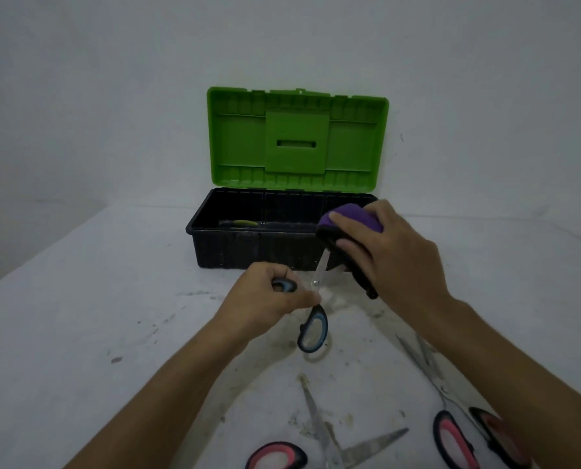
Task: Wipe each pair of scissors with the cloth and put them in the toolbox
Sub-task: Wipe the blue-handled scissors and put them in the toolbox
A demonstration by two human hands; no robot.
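While we look down over the white table, scuffed and stained with dark marks, the largest thing on it is the toolbox, set against the far wall with its green lid standing upright and open above the black base. Inside the base, toward the left, lies a dark tool with a yellow-green band; what it is we cannot tell. Just in front of the box our right hand grasps the cloth, purple on top and black beneath, fingers curled over it and wrapping it round the upper part of a blade. That blade belongs to the blue-handled scissors, held above the table with the blades pointing up toward the box and the handles spread apart. Our left hand grips the upper handle loop, while the lower loop hangs free below it. Nearer to us two pairs of pink-handled scissors lie on the table: one at the bottom middle with its blades open wide, the other at the bottom right, partly hidden under our right forearm.
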